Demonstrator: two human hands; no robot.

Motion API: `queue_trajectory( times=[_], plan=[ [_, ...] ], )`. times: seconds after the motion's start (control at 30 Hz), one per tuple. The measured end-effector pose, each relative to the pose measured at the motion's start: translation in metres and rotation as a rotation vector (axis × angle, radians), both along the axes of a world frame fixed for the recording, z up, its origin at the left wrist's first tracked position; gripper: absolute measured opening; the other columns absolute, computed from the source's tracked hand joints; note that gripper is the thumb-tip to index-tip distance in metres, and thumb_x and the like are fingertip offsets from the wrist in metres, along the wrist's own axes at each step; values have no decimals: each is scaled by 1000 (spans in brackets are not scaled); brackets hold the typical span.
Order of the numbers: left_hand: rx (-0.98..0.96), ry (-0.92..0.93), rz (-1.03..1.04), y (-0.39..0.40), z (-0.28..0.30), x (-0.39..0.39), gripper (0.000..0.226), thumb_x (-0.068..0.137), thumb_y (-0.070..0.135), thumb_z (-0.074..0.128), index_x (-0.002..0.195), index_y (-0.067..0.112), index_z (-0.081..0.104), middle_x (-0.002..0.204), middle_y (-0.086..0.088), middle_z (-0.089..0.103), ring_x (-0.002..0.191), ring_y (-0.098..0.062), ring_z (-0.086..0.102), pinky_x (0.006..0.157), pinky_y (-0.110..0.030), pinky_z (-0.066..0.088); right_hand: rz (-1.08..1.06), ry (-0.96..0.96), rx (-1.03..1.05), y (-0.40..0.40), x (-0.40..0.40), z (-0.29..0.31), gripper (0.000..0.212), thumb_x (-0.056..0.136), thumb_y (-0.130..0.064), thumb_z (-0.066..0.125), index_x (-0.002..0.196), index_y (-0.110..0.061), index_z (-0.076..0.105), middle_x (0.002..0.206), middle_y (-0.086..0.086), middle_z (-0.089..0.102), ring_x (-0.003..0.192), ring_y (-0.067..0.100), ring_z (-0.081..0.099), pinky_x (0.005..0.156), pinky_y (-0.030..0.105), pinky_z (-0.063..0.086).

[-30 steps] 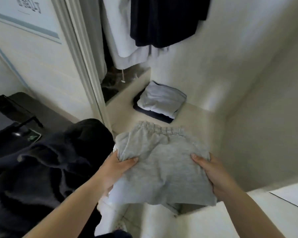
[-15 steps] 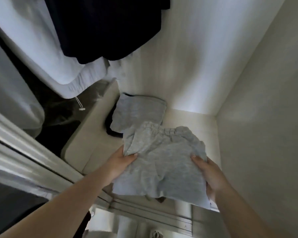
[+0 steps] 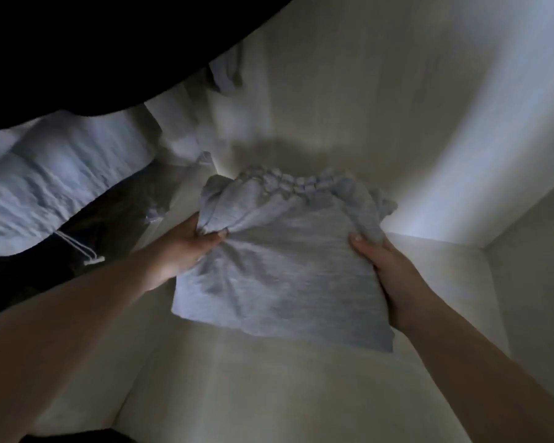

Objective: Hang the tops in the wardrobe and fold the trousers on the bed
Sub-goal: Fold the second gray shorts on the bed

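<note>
Grey marl jersey, folded into a rough square: trousers [image 3: 285, 266], elasticated waistband bunched along the far edge, held low inside the wardrobe [image 3: 397, 91] close to its pale back wall and above the light shelf [image 3: 269, 378]. Gripped at both sides. Left hand [image 3: 186, 251] at the left edge, thumb pressed on top of the cloth, fabric gathered into creases under it, remaining fingers tucked beneath and out of sight. Right hand [image 3: 387, 270] at the right edge, thumb likewise on top near the waistband corner, other fingers hidden under the fold, so clamped on the trousers as well. Bare forearms reaching in from the lower corners. Whether resting on anything underneath or hanging just clear of the shelf: cannot tell, the underside being hidden. Up and to the left, a dark hanging garment [image 3: 77, 52] filling the top corner, and below it a pale hanging garment [image 3: 55, 183] with a white drawstring [image 3: 80, 251] dangling from its hem. Dim light throughout, brighter on the right side wall; edges of the cloth slightly blurred.
</note>
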State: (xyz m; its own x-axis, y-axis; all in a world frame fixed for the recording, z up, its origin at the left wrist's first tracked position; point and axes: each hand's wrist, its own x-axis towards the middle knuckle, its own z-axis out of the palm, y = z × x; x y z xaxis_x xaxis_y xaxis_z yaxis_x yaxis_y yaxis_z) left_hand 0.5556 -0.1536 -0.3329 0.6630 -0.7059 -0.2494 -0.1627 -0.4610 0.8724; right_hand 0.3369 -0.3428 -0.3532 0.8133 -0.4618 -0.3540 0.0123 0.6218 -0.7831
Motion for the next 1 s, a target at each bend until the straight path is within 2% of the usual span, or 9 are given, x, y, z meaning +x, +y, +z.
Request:
queue_trajectory(
  times=[0.17,0.27,0.37,0.47,0.53,0.6,0.67,0.83,1.0],
  plan=[
    [174,-300,33,-25,-65,74,62,94,31,56,149,26,27,146,-2,45,131,-23,43,109,-35,34,15,-3,26,-21,62,-64,44,85,-24,65,128,-22,55,117,5,68,103,27,67,77,41,57],
    [291,-280,202,-29,-112,87,78,93,32,58,153,23,10,156,-5,26,139,-27,33,100,-26,29,23,135,-34,-22,81,-110,42,89,-27,63,130,-25,52,123,3,64,106,24,65,93,47,52],
    [457,-520,249,-25,-142,79,79,88,34,62,150,11,19,145,-19,37,127,-40,41,102,-43,37,-28,225,-136,-23,87,-138,42,89,-31,63,129,-30,51,122,-2,63,106,21,64,95,48,50],
    [381,-1056,35,-20,-144,61,62,89,27,60,143,7,39,139,-21,45,124,-42,43,104,-51,35,-84,266,-539,-10,80,-134,47,85,-37,61,130,-34,46,130,-6,56,118,16,55,102,45,45],
    [208,-1224,-96,-28,-141,51,57,89,28,53,141,5,44,143,-20,44,131,-39,41,111,-48,26,-105,337,-1054,0,76,-128,63,86,-39,57,142,-31,31,148,3,33,135,19,33,113,41,30],
    [127,-1233,-190,-41,-144,42,58,93,35,45,143,7,41,148,-17,39,139,-33,33,116,-49,20,-106,363,-1592,10,83,-122,70,83,-44,49,146,-21,29,153,13,23,140,26,21,112,49,21],
    [190,-1204,-246,-54,-150,37,61,95,46,38,146,14,32,152,-15,32,143,-33,25,112,-58,24,-38,350,-1863,13,103,-118,67,84,-48,45,142,-17,40,152,17,28,142,32,22,109,59,18],
    [418,-1170,-327,-58,-178,53,72,89,62,33,148,22,22,157,-15,13,145,-38,10,110,-66,18,296,616,-1910,-10,136,-148,76,86,-67,37,150,-31,17,160,8,-3,145,25,-13,114,57,-8],
    [333,-1076,-219,-64,-210,70,75,88,70,25,148,26,17,158,-13,7,145,-39,11,111,-65,15,154,578,-1832,-18,148,-183,79,82,-68,36,149,-29,23,159,6,12,146,24,6,113,61,10]
  ],
)
